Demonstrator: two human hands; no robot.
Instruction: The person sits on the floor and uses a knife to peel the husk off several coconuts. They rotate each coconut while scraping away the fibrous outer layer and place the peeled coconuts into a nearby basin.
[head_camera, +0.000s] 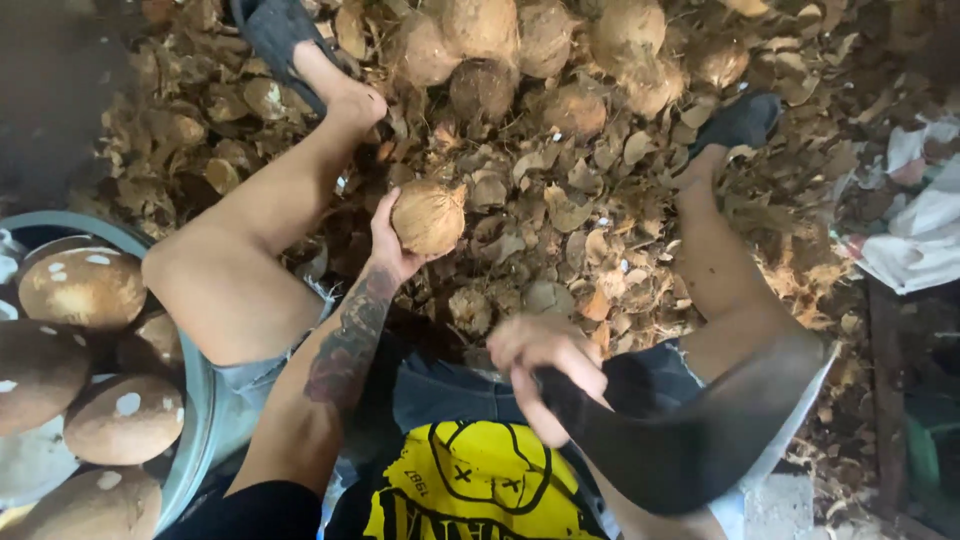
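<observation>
The left hand cups a brown coconut from its near side, fingers curled round the shell and thumb over the top, holding it out between the knees, seemingly clear of the body for the blade. The right hand is clenched round the handle of a broad dark blade, blurred, drawn back just above the lap. Beyond the coconut lie dry husk chips and a heap of coconuts. Left of the left arm, a tub holds peeled ones.
</observation>
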